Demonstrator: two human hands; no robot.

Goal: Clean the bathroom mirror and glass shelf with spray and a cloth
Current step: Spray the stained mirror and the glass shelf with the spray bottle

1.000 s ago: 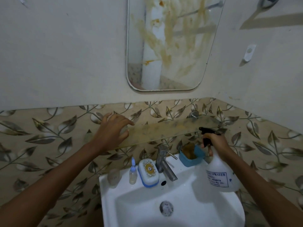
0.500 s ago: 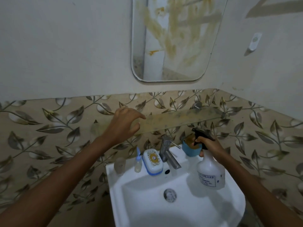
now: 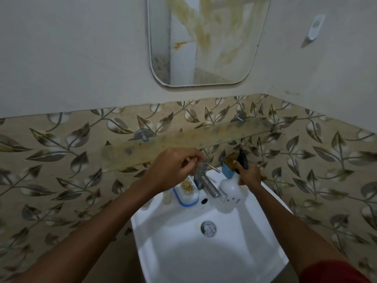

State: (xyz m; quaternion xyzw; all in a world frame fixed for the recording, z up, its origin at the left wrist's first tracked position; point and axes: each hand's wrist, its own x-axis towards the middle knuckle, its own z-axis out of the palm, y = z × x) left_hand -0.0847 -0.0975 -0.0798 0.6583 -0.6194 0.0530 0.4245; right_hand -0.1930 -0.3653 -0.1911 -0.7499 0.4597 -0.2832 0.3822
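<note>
The wall mirror point(image 3: 204, 48) is streaked with yellow-brown smears. Below it the glass shelf point(image 3: 183, 139) carries a dirty yellowish film and sits on two metal pegs. My right hand point(image 3: 250, 173) grips the black trigger head of a white spray bottle point(image 3: 230, 188), which stands tilted at the sink's back right rim. My left hand point(image 3: 173, 170) is over the steel tap point(image 3: 208, 184), its fingers curled around the tap's top. I see no cloth.
A white sink point(image 3: 142, 231) with a round drain point(image 3: 208, 227) fills the lower middle. A white and blue soap box point(image 3: 186, 190) sits left of the tap, a blue cup point(image 3: 227, 170) behind the bottle. A white hook point(image 3: 315, 27) hangs on the right wall.
My left hand left the shelf's left end and dropped to the tap. My right hand moved the spray bottle left and down toward the tap. The view tilted downward.
</note>
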